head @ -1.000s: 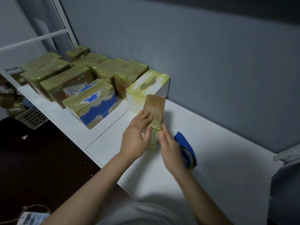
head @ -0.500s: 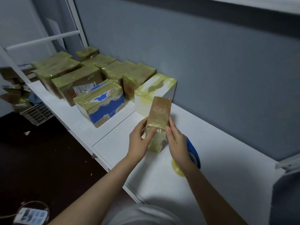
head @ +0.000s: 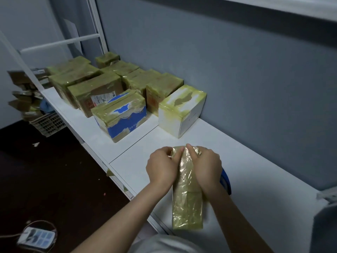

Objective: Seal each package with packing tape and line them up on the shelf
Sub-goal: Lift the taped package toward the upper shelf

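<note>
A narrow brown package (head: 187, 199) wrapped in yellowish tape lies lengthwise on the white shelf (head: 255, 179), its near end towards me. My left hand (head: 161, 168) grips its far end from the left with curled fingers. My right hand (head: 205, 166) grips the same end from the right, thumbs meeting on top. A blue tape dispenser (head: 226, 181) sits just right of my right hand, mostly hidden behind it. A white taped box (head: 182, 110) and a blue-and-white taped box (head: 121, 115) stand further back in the row.
Several more taped brown boxes (head: 102, 88) fill the shelf's left part against the grey wall. A crate (head: 48, 122) with cardboard scraps stands on the dark floor at left. A power strip (head: 36, 237) lies on the floor near me.
The package has gone from standing upright in my hands to lying flat with its end towards me. Both hands now grip its far end. The view has shifted slightly.
</note>
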